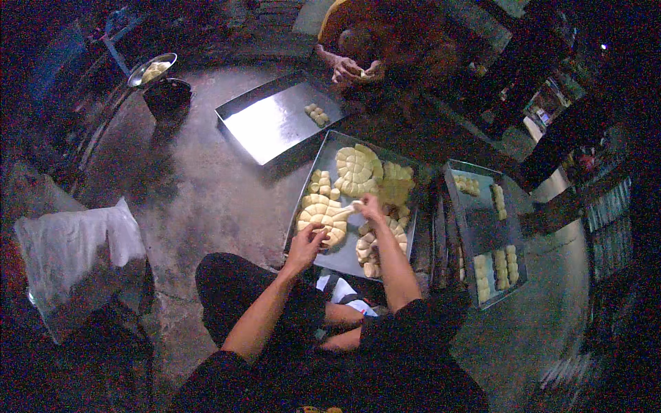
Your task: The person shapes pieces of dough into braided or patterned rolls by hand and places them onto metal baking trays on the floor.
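Observation:
A metal tray on the floor in front of me bears several rounded clusters of pale dough pieces. My right hand pinches the end of a stretched strip of dough, which runs from the near-left dough cluster. At that cluster's lower edge is my left hand, its thumb and fingers closed together over a small bit of dough. Another large round dough cluster lies at the far side. Dough pieces also sit beneath and beside my right wrist.
Beyond, a person works a small piece in both hands beside a second tray with one short dough row. To the right, another tray holds several dough rows. A metal bowl stands far left; plastic sheeting lies nearer left.

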Tool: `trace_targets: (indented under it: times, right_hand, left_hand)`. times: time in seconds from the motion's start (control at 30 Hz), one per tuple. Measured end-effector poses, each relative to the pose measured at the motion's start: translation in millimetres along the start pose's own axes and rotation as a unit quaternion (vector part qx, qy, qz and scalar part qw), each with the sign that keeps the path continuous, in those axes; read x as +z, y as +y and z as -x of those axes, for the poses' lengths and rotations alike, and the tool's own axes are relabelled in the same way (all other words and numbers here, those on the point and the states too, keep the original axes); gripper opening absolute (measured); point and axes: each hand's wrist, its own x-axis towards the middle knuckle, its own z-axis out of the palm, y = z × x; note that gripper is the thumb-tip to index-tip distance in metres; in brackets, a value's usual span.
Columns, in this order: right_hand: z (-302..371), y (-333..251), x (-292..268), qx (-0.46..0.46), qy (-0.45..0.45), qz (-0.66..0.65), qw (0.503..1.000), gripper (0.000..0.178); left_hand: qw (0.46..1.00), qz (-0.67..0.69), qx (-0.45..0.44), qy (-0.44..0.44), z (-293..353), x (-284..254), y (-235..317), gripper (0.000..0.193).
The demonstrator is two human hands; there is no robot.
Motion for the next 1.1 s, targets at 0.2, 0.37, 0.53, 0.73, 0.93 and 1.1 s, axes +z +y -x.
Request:
trace_targets:
  times: [0.2, 0.37, 0.53, 0.73, 0.93, 1.1]
  right_hand:
    - [98.9, -138.0, -26.9, -0.062, 0.058, -0.154, 0.984, 0.042]
    - [236.1, -203.2, -74.1, -0.181, -0.046, -0.052, 0.981, 0.034]
    - [291.5, -209.2, -78.5, -0.304, 0.099, 0.007, 0.947, 0.031]
    - [334.8, -239.7, -90.6, -0.203, -0.017, -0.060, 0.977, 0.018]
    - [356.4, -205.7, -93.5, -0.066, -0.119, -0.188, 0.973, 0.017]
    - [383.4, -197.5, -86.2, -0.161, -0.007, -0.060, 0.985, 0.026]
  left_hand:
    - [0.983, 0.114, -0.145, -0.028, 22.5, -52.3, 6.2, 0.044]
    - [0.939, 0.220, -0.237, -0.118, 44.6, 8.9, 45.2, 0.041]
    - [0.963, 0.191, -0.144, -0.126, 75.2, 31.8, 51.0, 0.029]
    - [0.989, 0.101, -0.087, -0.059, 119.8, 35.3, 61.7, 0.021]
    - [0.945, -0.240, 0.178, -0.130, 174.9, 37.4, 61.2, 0.034]
    - [0.980, -0.151, 0.131, -0.020, 201.7, 49.8, 38.9, 0.022]
